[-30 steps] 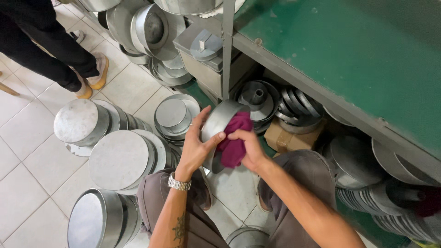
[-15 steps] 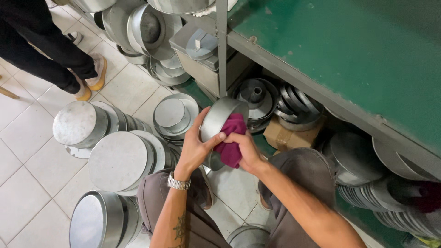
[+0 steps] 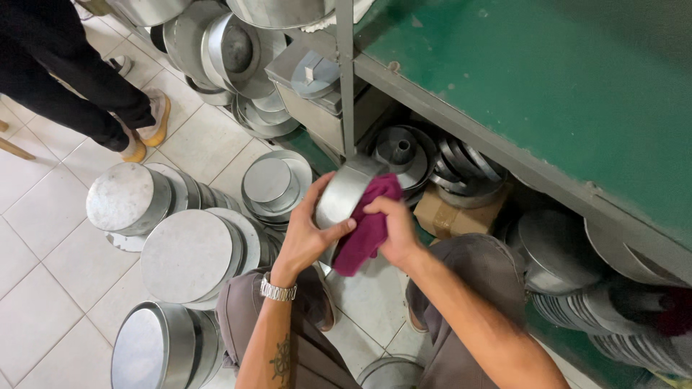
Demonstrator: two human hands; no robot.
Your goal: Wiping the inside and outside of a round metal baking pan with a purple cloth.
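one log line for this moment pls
left hand: grips round metal pan | right hand: presses magenta cloth on pan | floor: stacked pans

The left hand [image 3: 306, 238] holds a round metal pan [image 3: 344, 191] while the right hand [image 3: 395, 232] presses a magenta cloth [image 3: 367, 230] against it.

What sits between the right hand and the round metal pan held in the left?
In the head view, a crumpled magenta cloth lies between the right hand and the round metal pan; the left hand holds the pan.

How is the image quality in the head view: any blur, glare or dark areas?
Head view: the left hand, right hand, round metal pan and magenta cloth are sharp; soft sheen, no harsh glare, on the stacked round metal pans; the under-table shelf sits in shadow.
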